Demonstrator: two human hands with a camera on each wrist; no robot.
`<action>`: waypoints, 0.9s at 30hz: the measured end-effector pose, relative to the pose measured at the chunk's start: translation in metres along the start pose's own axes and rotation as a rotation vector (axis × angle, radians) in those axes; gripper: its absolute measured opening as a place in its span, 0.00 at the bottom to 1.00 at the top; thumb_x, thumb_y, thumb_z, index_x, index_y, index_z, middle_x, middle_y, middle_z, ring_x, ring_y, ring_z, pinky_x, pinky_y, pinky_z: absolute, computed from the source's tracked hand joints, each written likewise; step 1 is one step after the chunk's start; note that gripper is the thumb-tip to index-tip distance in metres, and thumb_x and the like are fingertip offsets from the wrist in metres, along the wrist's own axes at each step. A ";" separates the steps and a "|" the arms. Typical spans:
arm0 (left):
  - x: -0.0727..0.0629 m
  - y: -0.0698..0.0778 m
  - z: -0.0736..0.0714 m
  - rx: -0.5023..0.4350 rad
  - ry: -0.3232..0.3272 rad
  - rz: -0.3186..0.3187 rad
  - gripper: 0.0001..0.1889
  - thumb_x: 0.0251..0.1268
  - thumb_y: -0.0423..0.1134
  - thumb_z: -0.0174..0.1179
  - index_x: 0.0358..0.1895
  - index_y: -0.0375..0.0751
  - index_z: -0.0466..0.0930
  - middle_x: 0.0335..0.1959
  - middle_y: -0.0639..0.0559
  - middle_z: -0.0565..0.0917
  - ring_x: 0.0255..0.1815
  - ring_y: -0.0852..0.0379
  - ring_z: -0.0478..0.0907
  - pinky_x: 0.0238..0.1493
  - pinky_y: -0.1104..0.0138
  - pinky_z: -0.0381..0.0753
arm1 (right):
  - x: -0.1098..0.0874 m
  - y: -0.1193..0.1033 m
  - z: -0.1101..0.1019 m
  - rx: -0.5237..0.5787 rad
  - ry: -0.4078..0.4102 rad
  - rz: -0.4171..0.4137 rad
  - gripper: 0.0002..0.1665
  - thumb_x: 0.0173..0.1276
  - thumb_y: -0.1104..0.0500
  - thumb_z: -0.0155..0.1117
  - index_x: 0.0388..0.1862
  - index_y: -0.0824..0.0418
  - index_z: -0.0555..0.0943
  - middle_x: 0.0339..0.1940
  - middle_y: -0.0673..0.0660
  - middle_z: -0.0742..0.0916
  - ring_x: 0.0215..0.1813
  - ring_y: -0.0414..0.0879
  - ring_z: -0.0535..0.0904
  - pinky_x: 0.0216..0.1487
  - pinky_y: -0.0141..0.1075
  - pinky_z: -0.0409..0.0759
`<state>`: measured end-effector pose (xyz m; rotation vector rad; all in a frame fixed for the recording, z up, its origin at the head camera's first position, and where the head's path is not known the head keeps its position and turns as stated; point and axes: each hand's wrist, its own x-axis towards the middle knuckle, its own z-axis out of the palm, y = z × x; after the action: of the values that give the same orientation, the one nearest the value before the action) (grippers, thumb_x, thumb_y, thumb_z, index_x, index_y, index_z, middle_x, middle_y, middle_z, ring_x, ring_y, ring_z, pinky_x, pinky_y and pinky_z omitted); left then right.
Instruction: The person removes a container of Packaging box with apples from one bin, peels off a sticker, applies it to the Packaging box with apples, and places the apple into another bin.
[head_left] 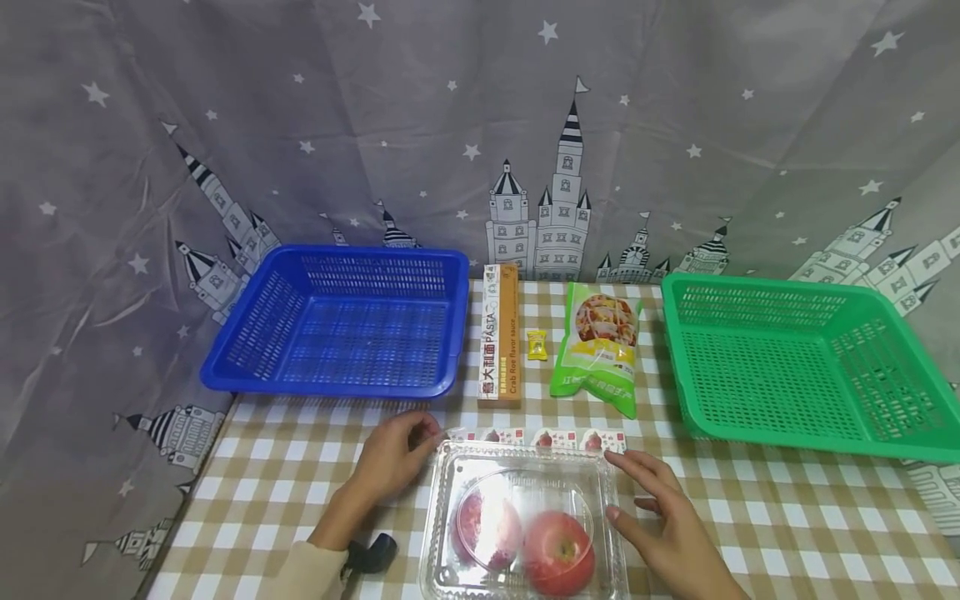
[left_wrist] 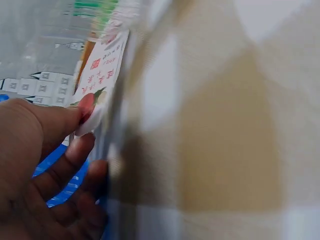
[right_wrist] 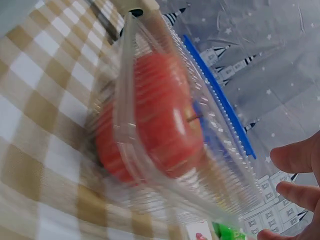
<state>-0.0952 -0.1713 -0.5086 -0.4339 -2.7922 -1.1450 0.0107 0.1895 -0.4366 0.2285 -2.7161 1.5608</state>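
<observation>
A clear plastic clamshell box (head_left: 525,454) lies at the front of the table, with two red apples (head_left: 558,554) under its transparent lid. Along its far edge runs a strip of fruit-printed labels (head_left: 551,438). My left hand (head_left: 397,454), at the box's far left corner, pinches the strip's left end; the left wrist view shows thumb and finger on a printed label (left_wrist: 102,65). My right hand (head_left: 660,521) is beside the box's right edge, fingers spread and holding nothing. From the right wrist, an apple (right_wrist: 160,120) shows blurred through the box's ribbed side.
A blue basket (head_left: 330,387) stands at the back left, a green basket (head_left: 817,446) at the right. Between them lie a pasta box (head_left: 498,333), a small yellow packet (head_left: 537,345) and a green food bag (head_left: 600,350). A patterned grey curtain (head_left: 420,125) hangs behind the table.
</observation>
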 end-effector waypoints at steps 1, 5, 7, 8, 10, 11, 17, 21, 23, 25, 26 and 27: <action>0.002 0.001 -0.001 -0.037 -0.007 -0.008 0.06 0.59 0.38 0.70 0.32 0.52 0.82 0.25 0.67 0.76 0.26 0.65 0.72 0.30 0.67 0.74 | 0.003 -0.001 -0.002 -0.007 -0.002 -0.014 0.32 0.63 0.62 0.72 0.67 0.52 0.75 0.66 0.59 0.72 0.64 0.54 0.68 0.46 0.49 0.80; 0.008 0.010 -0.006 -0.218 -0.036 -0.067 0.05 0.61 0.32 0.68 0.34 0.45 0.82 0.28 0.59 0.82 0.27 0.62 0.77 0.31 0.67 0.77 | 0.016 -0.007 -0.008 -0.039 -0.004 -0.076 0.33 0.63 0.64 0.72 0.66 0.49 0.75 0.64 0.56 0.73 0.64 0.53 0.68 0.46 0.51 0.80; 0.010 0.015 -0.010 -0.310 -0.054 -0.114 0.04 0.61 0.31 0.66 0.35 0.42 0.81 0.31 0.54 0.84 0.28 0.59 0.81 0.30 0.66 0.78 | 0.023 -0.010 -0.010 -0.054 0.001 -0.110 0.33 0.63 0.64 0.72 0.66 0.49 0.76 0.63 0.54 0.74 0.63 0.50 0.69 0.47 0.50 0.80; 0.011 0.018 -0.011 -0.352 -0.063 -0.141 0.03 0.62 0.31 0.66 0.36 0.40 0.81 0.32 0.52 0.85 0.29 0.57 0.82 0.29 0.66 0.77 | 0.027 -0.012 -0.011 -0.062 0.005 -0.123 0.32 0.63 0.64 0.71 0.66 0.48 0.76 0.63 0.53 0.74 0.63 0.48 0.69 0.47 0.49 0.80; 0.012 0.023 -0.014 -0.416 -0.083 -0.184 0.03 0.63 0.32 0.66 0.36 0.38 0.81 0.34 0.48 0.86 0.30 0.53 0.84 0.28 0.67 0.77 | 0.033 -0.015 -0.012 -0.064 0.011 -0.155 0.31 0.63 0.65 0.71 0.65 0.51 0.76 0.63 0.53 0.75 0.62 0.46 0.69 0.48 0.48 0.80; 0.012 0.025 -0.015 -0.440 -0.095 -0.201 0.04 0.63 0.33 0.66 0.37 0.37 0.81 0.35 0.47 0.86 0.31 0.52 0.84 0.28 0.67 0.76 | 0.037 -0.015 -0.012 -0.060 0.012 -0.170 0.31 0.63 0.65 0.71 0.65 0.51 0.76 0.62 0.53 0.75 0.62 0.45 0.69 0.48 0.48 0.80; 0.009 0.037 -0.017 -0.475 -0.099 -0.202 0.05 0.61 0.34 0.68 0.36 0.38 0.83 0.31 0.48 0.86 0.28 0.50 0.82 0.29 0.68 0.76 | 0.057 -0.020 -0.010 -0.014 0.001 -0.215 0.28 0.65 0.66 0.69 0.64 0.55 0.77 0.61 0.51 0.77 0.61 0.44 0.71 0.49 0.51 0.80; 0.007 0.047 -0.018 -0.359 -0.017 -0.071 0.04 0.58 0.31 0.70 0.34 0.44 0.85 0.27 0.57 0.83 0.23 0.55 0.77 0.25 0.68 0.75 | 0.068 -0.026 -0.004 0.017 -0.006 -0.221 0.27 0.66 0.65 0.68 0.64 0.52 0.77 0.61 0.50 0.77 0.62 0.44 0.69 0.51 0.51 0.79; 0.007 0.054 -0.019 -0.301 0.034 0.005 0.05 0.57 0.31 0.71 0.33 0.46 0.86 0.27 0.60 0.81 0.23 0.58 0.75 0.24 0.68 0.75 | 0.074 -0.030 0.000 0.029 -0.006 -0.238 0.27 0.66 0.66 0.67 0.63 0.51 0.77 0.60 0.49 0.77 0.62 0.44 0.69 0.52 0.52 0.78; 0.008 0.062 -0.022 -0.272 0.069 0.064 0.05 0.57 0.31 0.70 0.34 0.46 0.87 0.29 0.62 0.81 0.23 0.61 0.74 0.24 0.68 0.76 | 0.080 -0.035 0.004 0.049 -0.008 -0.269 0.27 0.66 0.67 0.67 0.62 0.51 0.78 0.59 0.49 0.77 0.62 0.45 0.69 0.52 0.53 0.76; 0.010 0.066 -0.023 -0.261 0.082 0.087 0.05 0.57 0.31 0.70 0.34 0.46 0.87 0.29 0.62 0.82 0.24 0.62 0.74 0.24 0.69 0.76 | 0.084 -0.037 0.006 0.055 -0.009 -0.289 0.26 0.65 0.67 0.68 0.61 0.51 0.79 0.59 0.48 0.78 0.61 0.45 0.70 0.52 0.53 0.76; 0.011 0.070 -0.024 -0.261 0.087 0.102 0.05 0.58 0.31 0.70 0.34 0.46 0.87 0.30 0.60 0.83 0.24 0.62 0.74 0.23 0.69 0.76 | 0.087 -0.040 0.009 0.063 -0.016 -0.309 0.25 0.65 0.68 0.68 0.60 0.52 0.79 0.58 0.48 0.78 0.61 0.46 0.70 0.52 0.53 0.75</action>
<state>-0.0853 -0.1378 -0.4423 -0.5270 -2.5244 -1.4715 -0.0699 0.1511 -0.4003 0.6292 -2.4924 1.5593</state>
